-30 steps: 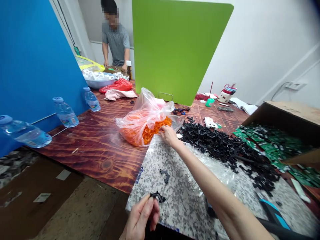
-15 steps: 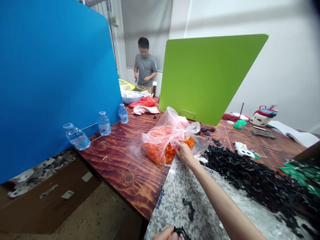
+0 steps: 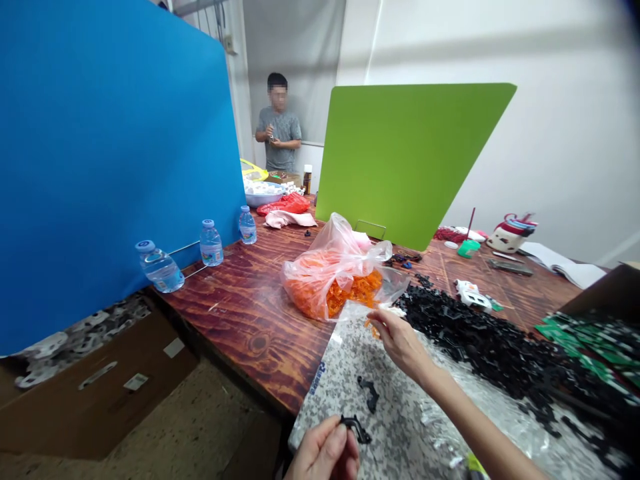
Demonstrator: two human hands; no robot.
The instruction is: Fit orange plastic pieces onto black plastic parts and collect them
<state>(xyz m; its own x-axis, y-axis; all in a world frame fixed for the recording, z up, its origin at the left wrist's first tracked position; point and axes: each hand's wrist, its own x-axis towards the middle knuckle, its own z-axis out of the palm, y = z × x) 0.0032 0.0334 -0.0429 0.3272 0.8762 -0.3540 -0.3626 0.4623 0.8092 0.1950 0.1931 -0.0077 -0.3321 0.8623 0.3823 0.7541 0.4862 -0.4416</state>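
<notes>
From the head view, the left hand (image 3: 324,452) sits low at the near edge of the frame, thumb and fingers closed in a narrow pinch on a curved black plastic part (image 3: 356,430), held up clear of a speckled grey plastic sheet (image 3: 345,380), seemingly where it can be looked at. The right hand (image 3: 400,344) reaches forward to the mouth of a clear plastic bag (image 3: 310,287) of orange plastic pieces (image 3: 353,295), its fingertips (image 3: 383,319) drawn close together; a few orange bits show just below them, but I cannot tell whether it holds one. A second black part (image 3: 369,393) lies alone on the sheet, apart from the heap of black plastic parts (image 3: 480,350) to the right, which seems spread there to stay within reach. Green pieces (image 3: 585,343) lie in a cardboard box (image 3: 613,290) at the right edge. Across the wooden table (image 3: 240,313), a co-worker (image 3: 278,127) stands at the far end, both hands together at the chest
</notes>
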